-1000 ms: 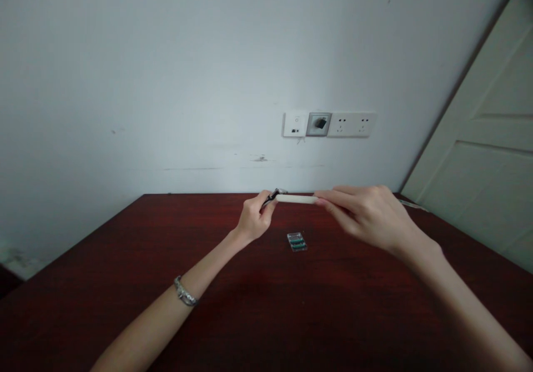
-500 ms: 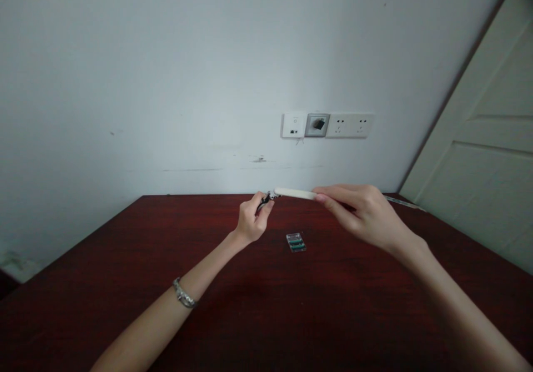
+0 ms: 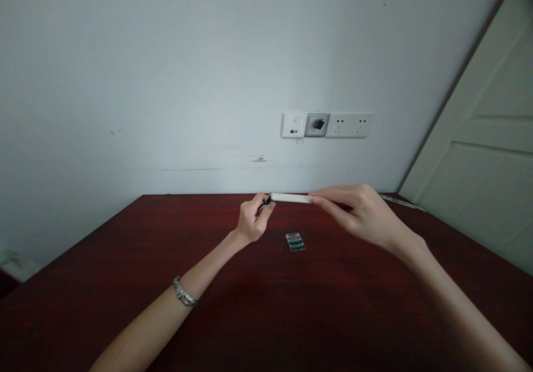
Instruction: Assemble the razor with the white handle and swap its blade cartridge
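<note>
My left hand (image 3: 251, 219) is closed in a pinch around a small black object (image 3: 264, 201), mostly hidden by the fingers. What kind of object it is, I cannot make out. My right hand (image 3: 363, 212) grips the right end of a slim white stick (image 3: 291, 197) between thumb and fingers. The stick lies nearly level, and its left end meets the black object at my left fingertips. Below, on the dark red table (image 3: 233, 305), lies a small clear pack (image 3: 295, 242) with green bands, apart from both hands.
A pale wall (image 3: 208, 83) rises behind the table, with a row of sockets and switches (image 3: 327, 125). At the back right edge lies a thin pale strip (image 3: 402, 201). A panelled white door (image 3: 491, 139) stands to the right.
The white stick has shifted slightly left and its left end has dropped a little, covering the shiny tip of the black object. My right hand moved slightly left with it; my left hand hardly moved.
</note>
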A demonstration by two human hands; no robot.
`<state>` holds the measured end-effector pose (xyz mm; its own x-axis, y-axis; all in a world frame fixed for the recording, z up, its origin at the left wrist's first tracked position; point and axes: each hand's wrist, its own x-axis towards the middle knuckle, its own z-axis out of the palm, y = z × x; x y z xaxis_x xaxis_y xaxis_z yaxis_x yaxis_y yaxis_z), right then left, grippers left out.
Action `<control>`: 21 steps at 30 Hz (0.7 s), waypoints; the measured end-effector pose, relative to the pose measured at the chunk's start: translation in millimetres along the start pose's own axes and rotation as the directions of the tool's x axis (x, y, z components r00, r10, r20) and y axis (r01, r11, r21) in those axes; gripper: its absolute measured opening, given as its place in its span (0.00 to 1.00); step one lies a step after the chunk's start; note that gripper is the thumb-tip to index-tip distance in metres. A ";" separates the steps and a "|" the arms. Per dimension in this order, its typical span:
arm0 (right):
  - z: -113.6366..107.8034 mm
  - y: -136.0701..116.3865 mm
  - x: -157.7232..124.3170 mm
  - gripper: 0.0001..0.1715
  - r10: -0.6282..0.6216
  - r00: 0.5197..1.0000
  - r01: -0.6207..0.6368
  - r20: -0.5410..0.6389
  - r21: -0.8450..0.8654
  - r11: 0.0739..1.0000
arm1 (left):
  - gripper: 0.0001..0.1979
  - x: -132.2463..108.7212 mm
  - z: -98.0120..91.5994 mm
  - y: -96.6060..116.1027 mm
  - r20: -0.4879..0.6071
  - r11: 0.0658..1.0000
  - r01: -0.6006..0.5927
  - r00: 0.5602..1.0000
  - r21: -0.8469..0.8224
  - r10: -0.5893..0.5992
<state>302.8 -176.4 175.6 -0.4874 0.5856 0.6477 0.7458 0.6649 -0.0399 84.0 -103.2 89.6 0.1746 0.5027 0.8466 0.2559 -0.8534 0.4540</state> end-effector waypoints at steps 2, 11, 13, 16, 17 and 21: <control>-3.3 7.6 -0.9 0.20 0.030 0.999 -0.030 -0.028 -0.012 0.999 | 0.14 -0.6 1.3 0.1 -0.017 0.997 0.060 0.998 -0.052 -0.061; -1.4 3.7 -0.4 0.16 -0.003 0.994 0.010 -0.113 0.066 0.998 | 0.15 -1.8 21.7 23.2 0.018 0.793 0.374 0.908 -0.482 -0.418; 1.8 0.5 0.1 0.15 -0.043 0.991 0.052 -0.126 0.075 0.996 | 0.15 -3.0 25.4 30.8 0.049 0.755 0.387 0.903 -0.530 -0.428; 3.7 2.3 -0.3 0.15 -0.036 0.990 0.045 -0.137 0.058 0.997 | 0.15 -3.8 27.4 36.9 0.072 0.719 0.389 0.900 -0.576 -0.430; 3.7 3.7 -0.6 0.15 -0.027 0.989 0.034 -0.143 0.049 0.998 | 0.15 -3.6 27.3 37.4 0.079 0.706 0.391 0.899 -0.591 -0.432; 4.3 5.3 -1.3 0.15 -0.006 0.983 0.013 -0.185 0.037 0.999 | 0.16 -1.8 26.3 35.1 0.075 0.669 0.392 0.890 -0.631 -0.450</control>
<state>305.4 -171.6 171.2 -0.3995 0.4858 0.7775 0.7224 0.6890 -0.0593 117.7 -130.5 96.7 0.1118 0.8418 0.5281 -0.3604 -0.4609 0.8110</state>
